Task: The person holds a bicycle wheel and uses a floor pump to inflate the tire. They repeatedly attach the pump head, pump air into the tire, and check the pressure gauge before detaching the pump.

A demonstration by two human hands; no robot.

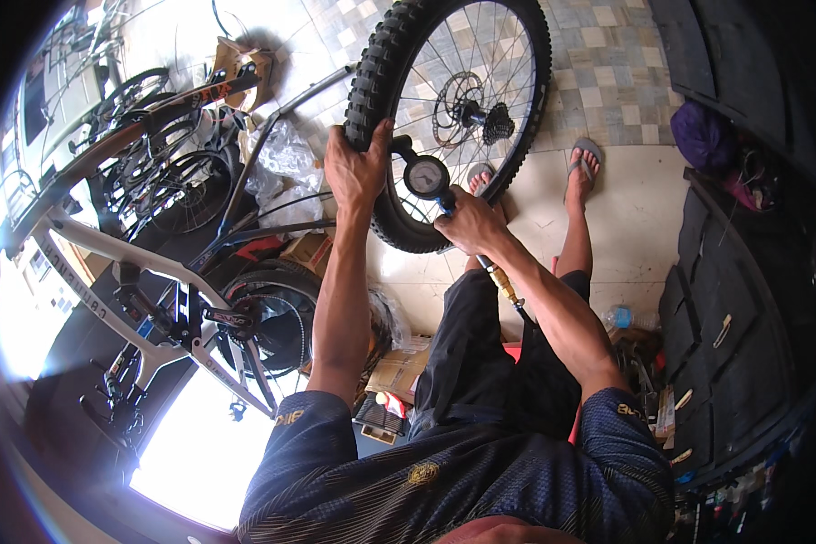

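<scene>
A bicycle wheel with a knobby black tire (366, 102) stands in front of me, its disc rotor (458, 109) and sprocket cassette (498, 124) showing through the spokes. My left hand (357, 170) grips the tire at its lower left, thumb over the tread. In my right hand (472, 221) is an air inflator, fingers closed round its handle. Its round dial gauge (425, 177) sits just beyond that hand, close to the rim. From below the hand a brass-coloured hose coupling (503, 284) hangs along the forearm. The join between inflator and valve is hard to make out.
To the left stand a pale bicycle frame (100, 245) and several bikes, beside clear plastic wrapping (286, 159). A cardboard box (396, 374) lies near my left knee. At right are dark drawers (718, 335) and a purple bundle (701, 133). The floor is tiled (607, 91).
</scene>
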